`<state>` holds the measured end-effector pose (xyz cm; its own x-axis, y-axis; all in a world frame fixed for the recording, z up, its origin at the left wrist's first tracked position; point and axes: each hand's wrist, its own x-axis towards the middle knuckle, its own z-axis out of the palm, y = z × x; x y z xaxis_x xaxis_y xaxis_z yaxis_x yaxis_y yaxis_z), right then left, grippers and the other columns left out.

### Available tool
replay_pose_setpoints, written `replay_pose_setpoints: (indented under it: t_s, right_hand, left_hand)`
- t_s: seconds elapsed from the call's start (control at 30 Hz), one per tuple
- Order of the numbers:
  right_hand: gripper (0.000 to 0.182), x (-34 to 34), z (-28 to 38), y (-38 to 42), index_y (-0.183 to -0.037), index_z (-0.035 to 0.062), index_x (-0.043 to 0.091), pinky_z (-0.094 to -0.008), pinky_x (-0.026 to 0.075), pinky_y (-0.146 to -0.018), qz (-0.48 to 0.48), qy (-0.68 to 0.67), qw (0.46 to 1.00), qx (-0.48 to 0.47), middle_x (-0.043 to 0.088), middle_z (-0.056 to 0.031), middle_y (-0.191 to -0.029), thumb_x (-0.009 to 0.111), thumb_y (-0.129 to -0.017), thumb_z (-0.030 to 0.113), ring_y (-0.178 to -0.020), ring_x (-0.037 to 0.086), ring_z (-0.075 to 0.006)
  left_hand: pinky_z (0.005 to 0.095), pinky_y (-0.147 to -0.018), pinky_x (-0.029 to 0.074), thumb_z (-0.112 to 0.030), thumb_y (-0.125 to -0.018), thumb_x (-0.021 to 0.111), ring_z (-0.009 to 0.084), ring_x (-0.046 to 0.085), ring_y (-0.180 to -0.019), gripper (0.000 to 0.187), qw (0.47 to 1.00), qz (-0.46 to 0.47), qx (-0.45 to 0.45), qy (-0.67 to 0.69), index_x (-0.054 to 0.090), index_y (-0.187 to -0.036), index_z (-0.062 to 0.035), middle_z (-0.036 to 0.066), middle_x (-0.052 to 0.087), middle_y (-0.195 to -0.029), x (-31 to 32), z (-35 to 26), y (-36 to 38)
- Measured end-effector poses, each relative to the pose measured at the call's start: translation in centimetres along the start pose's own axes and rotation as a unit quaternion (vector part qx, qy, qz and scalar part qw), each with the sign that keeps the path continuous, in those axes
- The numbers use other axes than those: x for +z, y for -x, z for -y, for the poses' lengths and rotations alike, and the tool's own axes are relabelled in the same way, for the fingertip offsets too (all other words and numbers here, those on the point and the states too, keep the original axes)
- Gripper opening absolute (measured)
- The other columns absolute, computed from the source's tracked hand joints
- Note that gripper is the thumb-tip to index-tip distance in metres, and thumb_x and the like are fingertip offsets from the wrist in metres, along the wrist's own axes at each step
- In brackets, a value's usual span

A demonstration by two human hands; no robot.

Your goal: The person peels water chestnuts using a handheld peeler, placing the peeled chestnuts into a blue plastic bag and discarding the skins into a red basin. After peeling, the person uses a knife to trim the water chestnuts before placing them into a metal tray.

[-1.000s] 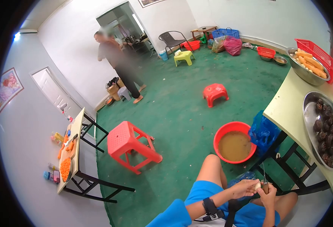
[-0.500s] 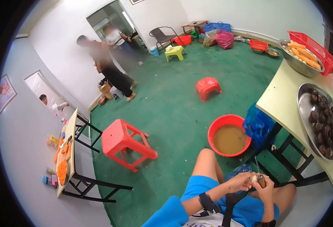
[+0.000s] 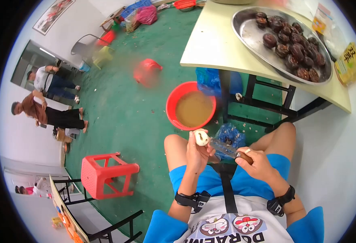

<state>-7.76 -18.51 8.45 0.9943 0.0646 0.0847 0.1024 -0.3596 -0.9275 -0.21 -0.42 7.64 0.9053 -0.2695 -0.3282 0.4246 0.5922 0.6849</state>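
A white, peeled water chestnut [image 3: 201, 138] with a dark streak on its face sits in the fingers of my left hand [image 3: 197, 156]. My right hand [image 3: 259, 164] is wrapped round the brown handle of a knife [image 3: 225, 148], whose blade points left toward the water chestnut. Both hands are over my lap. Beneath the blade, a blue plastic bag [image 3: 235, 135] lies open on the floor. Just beyond my left hand stands a red basin [image 3: 170, 106] of murky brown water. Dark unpeeled water chestnuts [image 3: 297, 49] lie in an oval steel tray [image 3: 245, 30] on the table at right.
The pale table [image 3: 204, 44] has black legs and bears a yellow packet [image 3: 350, 65]. Another blue bag [image 3: 208, 81] hangs by its leg. Red stools [image 3: 105, 176] stand on the green floor. Two people [image 3: 50, 111] stand at far left. Peel scraps dot the floor.
The view has swung right and down, bringing the tray nearer the middle. My hands, close together before, are now apart, and the knife has gone from upright to slanting toward the left.
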Motion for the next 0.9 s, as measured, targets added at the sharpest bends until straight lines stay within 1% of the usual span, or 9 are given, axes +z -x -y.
replay_pose_setpoints:
  t_s: [0.1, 0.17, 0.23, 0.3, 0.43, 0.6, 0.7, 0.77, 0.9]
  right_hand:
    - [0.027, -0.1, 0.5, 0.1, -0.089, -0.0017, 0.057, -0.0298, 0.046, -0.052, 0.031, 0.013, 0.999, 0.020, 0.061, -0.0132, -0.077, 0.060, -0.076, 0.022, -0.059, 0.059, -0.0258]
    - [0.028, -0.2, 0.4, 0.1, -0.087, -0.0008, 0.058, -0.0296, 0.046, -0.050, 0.026, 0.047, 0.998, -0.017, 0.061, -0.0123, -0.074, 0.060, -0.076, 0.024, -0.057, 0.059, -0.0242]
    - [0.028, -0.2, 0.3, 0.1, -0.088, -0.0004, 0.058, -0.0299, 0.046, -0.050, 0.031, 0.048, 0.998, -0.010, 0.061, -0.0124, -0.073, 0.060, -0.076, 0.025, -0.056, 0.059, -0.0245]
    - [0.028, -0.3, 0.3, 0.0, -0.088, 0.0000, 0.058, -0.0302, 0.046, -0.050, 0.038, 0.047, 0.998, -0.005, 0.061, -0.0124, -0.071, 0.060, -0.076, 0.025, -0.055, 0.059, -0.0249]
    - [0.029, -0.4, 0.8, -0.1, -0.088, 0.0001, 0.059, -0.0309, 0.047, -0.050, 0.055, 0.058, 0.997, -0.017, 0.061, -0.0129, -0.070, 0.059, -0.077, 0.026, -0.055, 0.059, -0.0258]
    - [0.030, -0.4, 0.9, 0.0, -0.089, 0.0003, 0.059, -0.0316, 0.047, -0.051, 0.074, 0.061, 0.995, -0.005, 0.061, -0.0134, -0.069, 0.057, -0.077, 0.027, -0.056, 0.059, -0.0264]
    - [0.029, -0.3, 0.9, 0.2, -0.089, 0.0006, 0.059, -0.0322, 0.047, -0.051, 0.071, 0.053, 0.996, -0.005, 0.060, -0.0135, -0.068, 0.057, -0.077, 0.027, -0.057, 0.059, -0.0274]
    - [0.025, -0.2, 0.8, 0.2, -0.092, 0.0013, 0.057, -0.0275, 0.042, -0.047, 0.074, 0.032, 0.997, -0.010, 0.055, -0.0089, -0.059, 0.060, -0.076, 0.020, -0.049, 0.054, -0.0195]
    - [0.025, -0.3, 1.1, 0.2, -0.092, 0.0007, 0.057, -0.0272, 0.041, -0.047, 0.087, 0.027, 0.996, -0.006, 0.054, -0.0086, -0.059, 0.059, -0.078, 0.020, -0.049, 0.053, -0.0191]
  left_hand:
    - [0.0219, -0.041, 0.033, -0.042, -0.090, 0.027, 0.0093, 0.043, -0.050, 0.044, 0.997, -0.029, 0.015, -0.065, 0.046, -0.095, -0.0023, 0.004, 0.047, -0.064, 0.6, 0.2, 0.1]
    - [0.0213, -0.040, 0.033, -0.041, -0.090, 0.028, 0.0094, 0.043, -0.048, 0.044, 0.996, -0.020, 0.030, -0.082, 0.047, -0.093, -0.0017, 0.005, 0.048, -0.062, 0.1, 0.4, -0.1]
    - [0.0208, -0.038, 0.032, -0.039, -0.091, 0.028, 0.0094, 0.043, -0.046, 0.043, 0.994, -0.014, 0.049, -0.098, 0.049, -0.090, -0.0010, 0.005, 0.048, -0.060, 0.1, 0.6, -0.1]
    - [0.0208, -0.036, 0.032, -0.034, -0.091, 0.028, 0.0091, 0.042, -0.043, 0.040, 0.981, -0.053, 0.059, -0.176, 0.050, -0.088, -0.0007, 0.006, 0.048, -0.058, 0.8, 0.5, -0.1]
    - [0.0207, -0.037, 0.032, -0.031, -0.090, 0.029, 0.0085, 0.042, -0.043, 0.037, 0.978, -0.026, 0.078, -0.191, 0.051, -0.087, -0.0007, 0.006, 0.049, -0.060, 0.2, 0.9, -0.1]
    - [0.0201, -0.038, 0.035, -0.028, -0.089, 0.036, 0.0087, 0.045, -0.046, 0.027, 0.978, -0.059, 0.138, -0.146, 0.046, -0.087, -0.0031, 0.003, 0.046, -0.059, 0.2, 1.3, -0.2]
    - [0.0205, -0.039, 0.036, -0.027, -0.088, 0.038, 0.0091, 0.045, -0.047, 0.024, 0.974, -0.082, 0.148, -0.148, 0.043, -0.086, -0.0039, 0.003, 0.045, -0.061, 0.4, 1.2, -0.1]
    - [0.0208, -0.038, 0.036, -0.026, -0.088, 0.038, 0.0094, 0.045, -0.047, 0.023, 0.970, -0.087, 0.167, -0.152, 0.043, -0.085, -0.0036, 0.004, 0.045, -0.062, 0.5, 1.3, -0.1]
    - [0.0194, -0.041, 0.036, -0.022, -0.088, 0.039, 0.0085, 0.045, -0.050, 0.021, 0.955, -0.099, 0.211, -0.184, 0.043, -0.081, -0.0036, 0.005, 0.048, -0.068, 0.8, 1.0, 0.3]
